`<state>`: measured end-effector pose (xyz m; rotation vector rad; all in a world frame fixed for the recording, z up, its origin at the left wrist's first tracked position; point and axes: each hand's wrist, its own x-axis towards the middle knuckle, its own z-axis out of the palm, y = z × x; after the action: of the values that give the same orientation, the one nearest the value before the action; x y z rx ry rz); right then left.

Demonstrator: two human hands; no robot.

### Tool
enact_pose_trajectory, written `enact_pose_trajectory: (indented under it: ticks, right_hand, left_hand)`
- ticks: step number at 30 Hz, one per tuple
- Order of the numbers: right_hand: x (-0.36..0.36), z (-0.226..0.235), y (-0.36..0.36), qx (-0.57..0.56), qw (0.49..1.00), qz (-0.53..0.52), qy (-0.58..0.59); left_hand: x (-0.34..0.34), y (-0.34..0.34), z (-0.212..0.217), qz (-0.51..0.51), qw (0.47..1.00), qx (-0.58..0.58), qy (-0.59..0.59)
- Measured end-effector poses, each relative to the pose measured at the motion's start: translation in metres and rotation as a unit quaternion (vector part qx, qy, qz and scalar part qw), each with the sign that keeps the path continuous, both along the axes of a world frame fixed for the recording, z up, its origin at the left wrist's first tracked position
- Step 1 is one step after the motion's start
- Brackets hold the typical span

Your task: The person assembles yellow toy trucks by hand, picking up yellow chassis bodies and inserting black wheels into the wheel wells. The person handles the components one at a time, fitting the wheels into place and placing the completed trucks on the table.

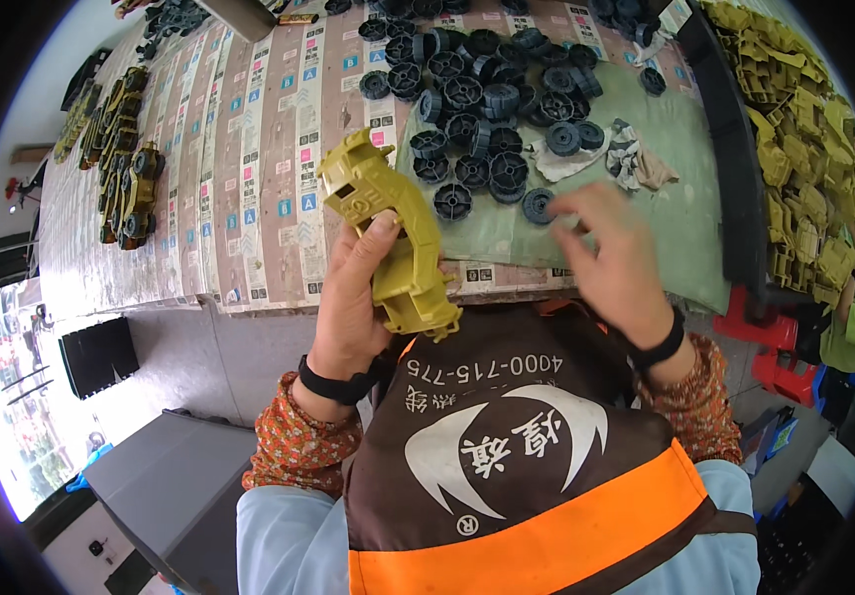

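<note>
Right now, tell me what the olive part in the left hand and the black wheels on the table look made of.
The olive part, held in the left hand, looks like moulded plastic: one even colour, matte, with crisp cut-outs and ribs. The black wheels also look like moulded plastic, perhaps rubbery: identical spoked shapes with a dull sheen. The right hand reaches toward them.

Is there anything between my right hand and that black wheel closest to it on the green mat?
Nothing visible. The right hand hovers, blurred, just beside the black wheel at the pile's near edge, while the left hand holds the olive plastic body.
</note>
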<state>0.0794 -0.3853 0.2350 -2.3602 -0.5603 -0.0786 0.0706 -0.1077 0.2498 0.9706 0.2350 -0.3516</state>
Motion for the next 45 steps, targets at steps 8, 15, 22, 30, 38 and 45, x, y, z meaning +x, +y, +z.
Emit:
enact_pose_trajectory:
  ticks: [8,15,22,30,38,45]
  right_hand:
    - [0.017,-0.013,0.006,-0.005,0.998,-0.061,0.021]
    - [0.008,0.029,0.039,0.339,0.926,-0.010,0.164]
    - [0.013,0.021,0.050,0.371,0.914,-0.004,0.165]
    - [0.009,0.004,0.057,0.493,0.829,-0.001,0.263]
    - [0.001,0.003,0.054,0.388,0.886,-0.029,0.254]
    - [-0.028,0.017,0.062,0.385,0.899,0.028,0.206]
  left_hand:
    - [-0.001,0.000,0.000,-0.016,0.998,0.004,0.064]
    - [-0.005,-0.003,0.000,-0.083,0.994,-0.015,0.069]
    - [-0.008,-0.011,0.009,-0.106,0.991,0.066,0.049]
    - [-0.011,-0.015,0.005,-0.117,0.982,0.148,-0.011]
    - [-0.014,-0.015,-0.002,-0.143,0.978,0.155,0.005]
    - [-0.015,-0.017,-0.012,-0.152,0.980,0.128,0.004]
